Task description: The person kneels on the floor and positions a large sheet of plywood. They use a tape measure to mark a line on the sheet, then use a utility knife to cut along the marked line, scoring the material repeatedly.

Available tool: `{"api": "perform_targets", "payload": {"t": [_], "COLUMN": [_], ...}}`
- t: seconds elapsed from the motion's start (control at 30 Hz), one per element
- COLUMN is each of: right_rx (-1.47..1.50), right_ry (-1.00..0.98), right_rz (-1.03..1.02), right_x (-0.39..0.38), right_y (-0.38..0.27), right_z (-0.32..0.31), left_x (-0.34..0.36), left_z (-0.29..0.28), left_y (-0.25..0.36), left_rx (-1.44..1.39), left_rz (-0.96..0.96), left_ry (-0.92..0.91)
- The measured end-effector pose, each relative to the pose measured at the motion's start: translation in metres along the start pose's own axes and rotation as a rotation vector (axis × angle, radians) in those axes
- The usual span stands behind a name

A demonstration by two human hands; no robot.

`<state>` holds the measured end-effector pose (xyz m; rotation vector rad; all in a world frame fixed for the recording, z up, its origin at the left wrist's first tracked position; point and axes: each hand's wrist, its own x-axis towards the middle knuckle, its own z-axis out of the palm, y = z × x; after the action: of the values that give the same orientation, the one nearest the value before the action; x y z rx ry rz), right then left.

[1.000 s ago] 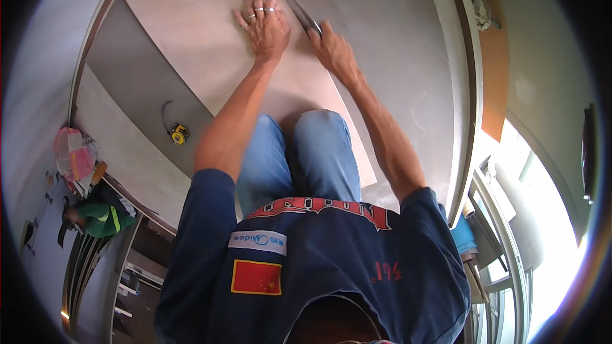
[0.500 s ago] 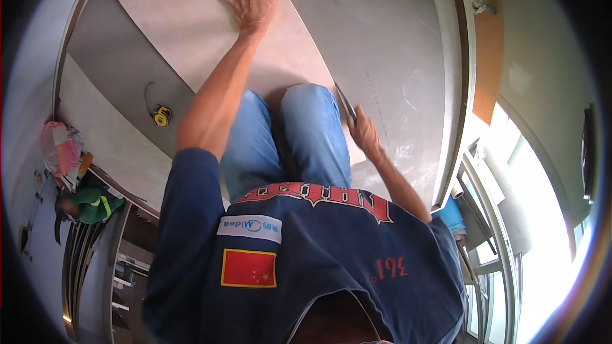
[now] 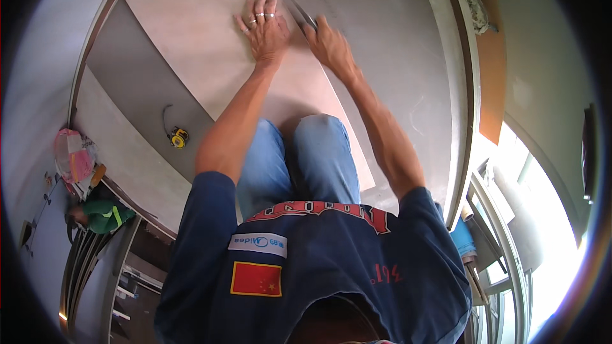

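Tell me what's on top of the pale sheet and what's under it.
The left hand rests on the pale sheet; the denim-clad knees seem to rest there too. Grey surface shows beyond both its long edges; what the sheet covers between them cannot be seen.

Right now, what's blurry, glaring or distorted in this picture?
Head view: the right hand and tool look blurred, the left hand sharper; glare washes out the bright opening at right; edges of the sheet bow from fisheye distortion.
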<state>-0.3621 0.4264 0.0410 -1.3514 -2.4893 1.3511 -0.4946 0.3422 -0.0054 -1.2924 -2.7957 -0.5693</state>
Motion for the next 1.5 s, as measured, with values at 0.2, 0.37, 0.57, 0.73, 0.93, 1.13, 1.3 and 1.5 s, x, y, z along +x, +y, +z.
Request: {"api": "perform_targets", "payload": {"t": [0.2, 0.37, 0.57, 0.73, 0.93, 1.13, 1.3, 1.5], "right_rx": [-0.032, -0.151, -0.06, -0.088, -0.353, -0.275, -0.062, -0.067], "right_ry": [-0.079, -0.231, -0.224, -0.001, 0.579, 0.383, 0.108, 0.227], "right_rz": [-0.01, 0.233, 0.328, 0.259, -0.041, 0.008, 0.19, 0.175], "right_x": [0.03, -0.128, -0.265, -0.2, -0.009, 0.05, 0.036, -0.022], "right_y": [0.001, 0.05, 0.126, 0.143, 0.194, 0.237, 0.2, 0.102], "right_z": [0.02, -0.016, -0.01, -0.058, -0.161, -0.207, -0.251, -0.27], "left_x": [-0.001, 0.0, 0.0, 0.002, 0.002, 0.003, 0.002, 0.003], "left_z": [-0.001, 0.001, -0.005, -0.005, -0.004, -0.006, -0.009, -0.01], "left_y": [-0.001, -0.001, 0.0, 0.002, 0.002, 0.002, 0.003, 0.004], "left_rx": [-0.004, -0.008, 0.028, 0.062, 0.118, 0.11, 0.028, 0.006], "left_rz": [0.01, 0.013, 0.023, 0.03, 0.012, -0.024, -0.025, -0.022], "left_ry": [0.016, 0.026, -0.001, 0.024, 0.009, -0.041, -0.03, -0.035]}}
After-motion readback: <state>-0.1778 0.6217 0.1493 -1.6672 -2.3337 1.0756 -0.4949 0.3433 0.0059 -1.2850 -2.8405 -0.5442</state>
